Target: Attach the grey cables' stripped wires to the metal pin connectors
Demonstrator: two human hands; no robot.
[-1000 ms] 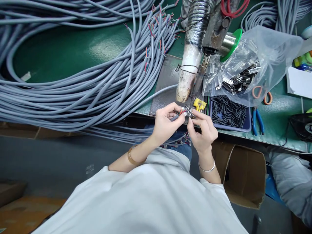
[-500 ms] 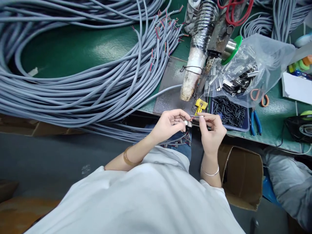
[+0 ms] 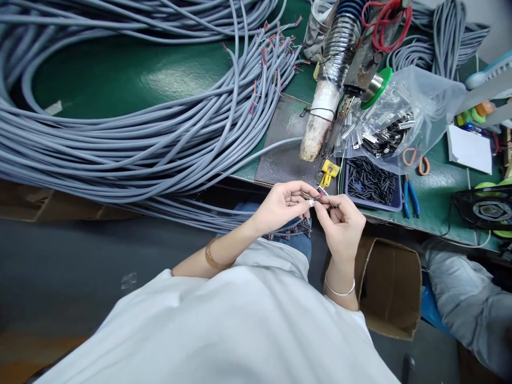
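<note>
Item: one small silvery multi-pin metal connector (image 3: 321, 190), with thin red and green insulated wires (image 3: 318, 197) at it, held in the air at the front edge of the green-topped bench (image 3: 120, 74), just short of a yellow plastic piece (image 3: 330, 168). Left hand (image 3: 282, 205): thumb and forefinger nearly together, pinching the wired connector, remaining fingers curled. Right hand (image 3: 340, 216): fingertips likewise drawn into a pinch on the wired connector from the other side; which fingers bear on metal and which on wire cannot be told. Handling, by judgement: very light; metal body rigid and perhaps slick; wires limp, fragile where they meet the pins. Best hold: connector by its long edges, wires in a gentle pinch near the joint, without tugging. Surroundings: dark flat plate (image 3: 280, 165) behind the hands, a stained white tapered nozzle (image 3: 318, 120) above it; large bundle of smooth grey round cables (image 3: 160, 154) to the left, probably springy and heavy as a mass; blue-violet plastic tray (image 3: 400, 200) of short black tubes (image 3: 370, 181) to the right, clear plastic bag (image 3: 434, 101) of loose metal parts (image 3: 384, 136) behind it; blue-handled hand tool (image 3: 406, 202) beside the tray; further wired connectors (image 3: 292, 232) below the hands, over the lap.
</note>
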